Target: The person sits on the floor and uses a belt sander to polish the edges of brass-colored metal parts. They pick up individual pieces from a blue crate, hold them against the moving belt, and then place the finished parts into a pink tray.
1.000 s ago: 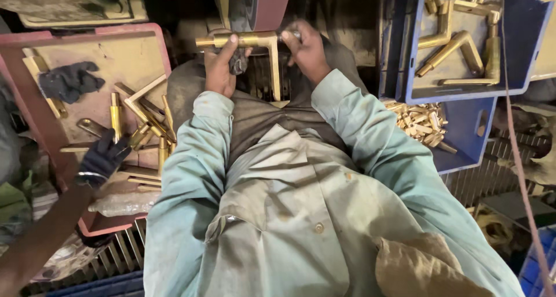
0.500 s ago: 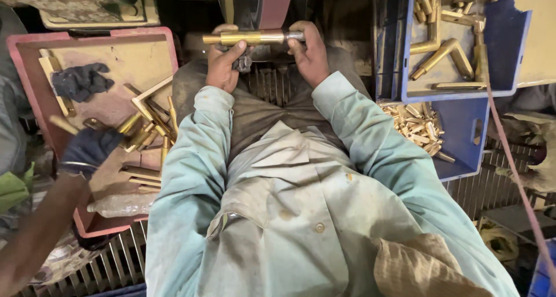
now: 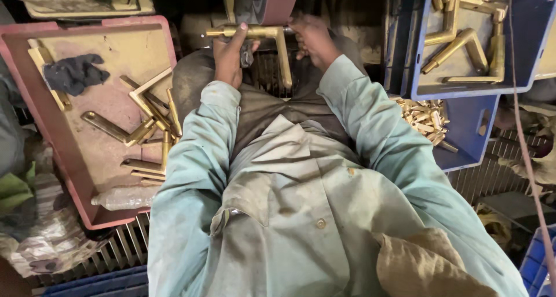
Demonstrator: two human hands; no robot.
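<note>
An L-shaped brass door handle [image 3: 272,39] is held level against a reddish sanding belt [image 3: 278,1] at the top middle. My left hand [image 3: 231,53] grips the handle's left end, thumb on top. My right hand [image 3: 313,39] holds its right end, near the downward leg. Both my arms, in pale green sleeves, reach forward over my lap.
A red tray [image 3: 69,164] on the left holds several brass handles, a dark rag [image 3: 75,74] and a clear plastic bottle [image 3: 124,197]. A blue crate [image 3: 405,71] on the right holds more brass handles. Below it a second blue bin [image 3: 472,137] holds small brass parts. Metal grating lies underfoot.
The handle has turned in my hands, its leg now pointing down toward me. Another person's gloved hand that reached into the red tray has left the view.
</note>
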